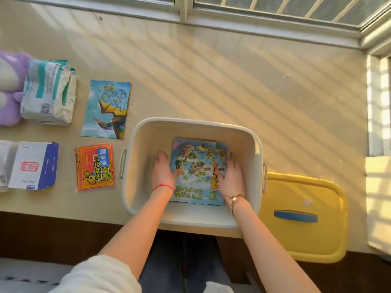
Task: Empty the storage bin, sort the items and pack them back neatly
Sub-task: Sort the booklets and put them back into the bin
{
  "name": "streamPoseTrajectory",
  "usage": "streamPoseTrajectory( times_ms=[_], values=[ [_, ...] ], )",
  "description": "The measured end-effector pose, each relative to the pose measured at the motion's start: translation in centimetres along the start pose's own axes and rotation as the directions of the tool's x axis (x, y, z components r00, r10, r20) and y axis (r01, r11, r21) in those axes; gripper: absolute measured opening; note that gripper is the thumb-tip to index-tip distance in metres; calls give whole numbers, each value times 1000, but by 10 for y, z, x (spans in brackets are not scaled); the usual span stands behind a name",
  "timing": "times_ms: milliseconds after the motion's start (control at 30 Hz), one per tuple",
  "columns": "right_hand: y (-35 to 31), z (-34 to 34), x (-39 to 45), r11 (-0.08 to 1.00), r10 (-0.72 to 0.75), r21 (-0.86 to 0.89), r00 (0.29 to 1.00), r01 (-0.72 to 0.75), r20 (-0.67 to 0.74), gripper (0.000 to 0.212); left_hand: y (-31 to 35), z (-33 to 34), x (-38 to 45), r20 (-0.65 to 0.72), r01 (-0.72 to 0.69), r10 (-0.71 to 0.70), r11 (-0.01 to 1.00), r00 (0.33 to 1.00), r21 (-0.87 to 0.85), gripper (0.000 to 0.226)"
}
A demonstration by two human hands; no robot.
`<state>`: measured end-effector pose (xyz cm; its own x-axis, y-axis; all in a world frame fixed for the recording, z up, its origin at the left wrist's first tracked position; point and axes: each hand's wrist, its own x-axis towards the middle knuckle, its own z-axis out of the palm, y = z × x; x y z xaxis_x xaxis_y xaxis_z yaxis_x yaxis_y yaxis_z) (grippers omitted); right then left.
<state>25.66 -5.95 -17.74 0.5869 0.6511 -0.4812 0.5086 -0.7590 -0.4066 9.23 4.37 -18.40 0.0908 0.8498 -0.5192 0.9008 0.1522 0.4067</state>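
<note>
The white storage bin (148, 132) stands at the table's front edge. On its floor lie blue map-printed booklets (194, 166), stacked slightly askew. Both hands are inside the bin. My left hand (163, 172) lies flat against the stack's left edge, thumb on the top booklet. On the stack's right side my right hand (231, 178) rests with fingers spread and fairly straight. Left of the bin on the table are a blue dragon booklet (106, 108), orange-red warmer packets (95, 167), a white and blue box (33, 166) and a white and green soft pack (48, 92).
The bin's yellow lid (304, 216) with a blue handle lies right of the bin, overhanging the table edge. A purple plush toy (10, 87) sits at the far left. A window frame runs along the back and right. Bare tabletop (211, 77) stretches behind the bin.
</note>
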Motion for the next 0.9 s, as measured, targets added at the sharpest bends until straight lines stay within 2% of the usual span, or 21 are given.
streamPoseTrajectory(
  times_ms=[233,367,433,533,600,667,767,833,900],
  values=[
    [-12,8,0,1000,5,6,998,-6,57,46,-14,-12,8,75,106,-98,988,992,-112,43],
    [-17,12,1,997,51,-51,998,-50,26,48,-11,-19,7,40,56,-51,990,998,-127,33],
    [-19,13,2,995,72,-71,997,-69,39,43,-9,-23,4,33,20,-16,991,999,-133,28],
    [-22,12,1,994,84,-73,995,-80,49,29,-4,-31,-3,39,29,-20,969,999,-244,25],
    [-24,9,-1,995,95,3,995,-95,27,19,-1,-39,-8,35,25,-15,946,999,-324,27],
    [-26,1,-5,981,124,153,992,-123,3,13,-2,-47,-14,41,-3,21,922,999,-388,35],
    [-31,-21,-16,917,179,363,984,-164,-10,19,-2,-66,-28,-10,-140,146,927,989,-347,31],
    [-35,-39,-27,894,180,424,982,-142,-49,27,-1,-82,-42,-81,-235,221,927,972,-293,27],
    [-38,-56,-40,882,150,461,985,-94,-87,31,-3,-100,-53,-141,-250,218,929,966,-274,30]
  ],
)
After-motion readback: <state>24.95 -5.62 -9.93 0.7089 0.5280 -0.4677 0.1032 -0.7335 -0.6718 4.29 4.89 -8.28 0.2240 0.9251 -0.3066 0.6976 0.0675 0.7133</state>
